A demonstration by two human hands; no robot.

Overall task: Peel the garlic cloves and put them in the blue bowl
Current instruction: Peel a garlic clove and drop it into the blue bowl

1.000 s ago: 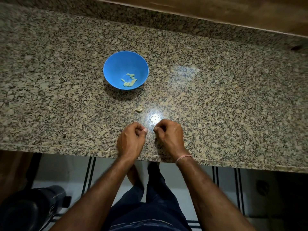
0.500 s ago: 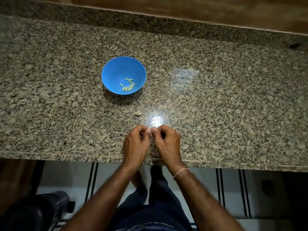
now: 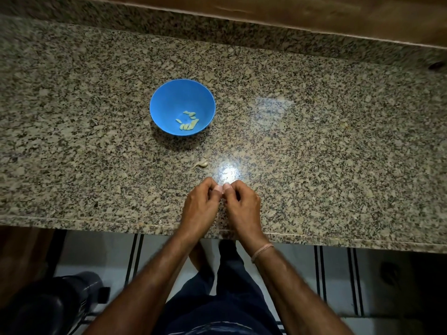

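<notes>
A blue bowl (image 3: 158,102) stands on the granite counter, left of centre, with several pale peeled garlic cloves (image 3: 187,122) at its bottom. One loose piece of garlic (image 3: 202,163) lies on the counter between the bowl and my hands. My left hand (image 3: 199,209) and my right hand (image 3: 244,209) are pressed together near the counter's front edge. Their fingers are curled and the thumb tips meet, pinching a small garlic clove that is almost wholly hidden between them.
The speckled granite counter (image 3: 338,153) runs the full width, with a raised back ledge (image 3: 266,37) and a front edge (image 3: 96,221) just below my wrists. A dark rounded object (image 3: 48,305) sits on the floor at lower left.
My hands, a little apart a second ago, have come together so the thumb tips touch. The view has tilted slightly; the bowl and the loose garlic piece have not moved.
</notes>
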